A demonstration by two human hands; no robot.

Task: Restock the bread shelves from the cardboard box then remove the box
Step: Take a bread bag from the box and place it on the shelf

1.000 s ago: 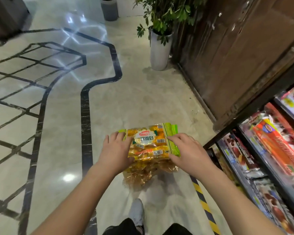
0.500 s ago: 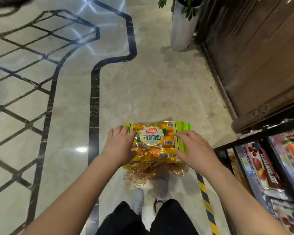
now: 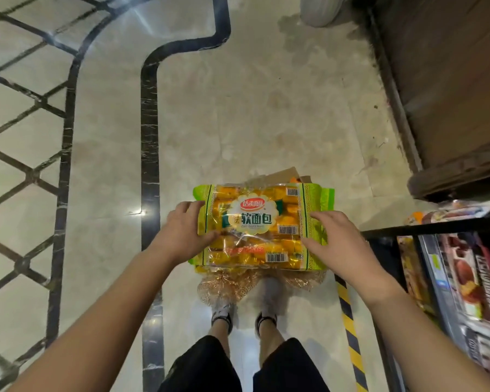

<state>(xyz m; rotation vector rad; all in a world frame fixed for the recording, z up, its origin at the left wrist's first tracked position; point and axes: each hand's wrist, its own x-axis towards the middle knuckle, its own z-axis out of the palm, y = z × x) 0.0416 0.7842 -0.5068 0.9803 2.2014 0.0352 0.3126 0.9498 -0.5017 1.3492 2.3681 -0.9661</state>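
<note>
**Both hands hold stack of bread packs over the floor, shelf at 4 o'clock**

The bread packs [image 3: 262, 227] sit low centre in the head view, held in the air above the person's shoes [image 3: 222, 315]. It is a stack; I can't tell how many, as the lower ones show only as clear gold-patterned wrap edges at 6 o'clock. The top pack is yellow-green, with a red oval logo "达利园" and green "软面包". The small line under that is unreadable. Three barcode stickers show through the film.

Left hand [image 3: 181, 236] grips the stack's 9 o'clock end with the thumb on top. Right hand [image 3: 337, 244] grips the 3 o'clock end, fingers curled over the green seal.

Just past the stack's 12 o'clock edge a brown cardboard box [image 3: 286, 175] corner pokes out; the rest is hidden.

The shelf [image 3: 436, 229] is at 4 o'clock, its black rail near the right hand. Its packets are cut off by the frame and blurred, with no legible labels. Yellow-black tape [image 3: 348, 321] runs along its foot.

Open marble floor [image 3: 238, 108] lies from 9 to 12 o'clock. A wooden wall [image 3: 450, 80] is at 2 o'clock. A grey planter [image 3: 320, 9] base at 1 o'clock is cropped.
</note>
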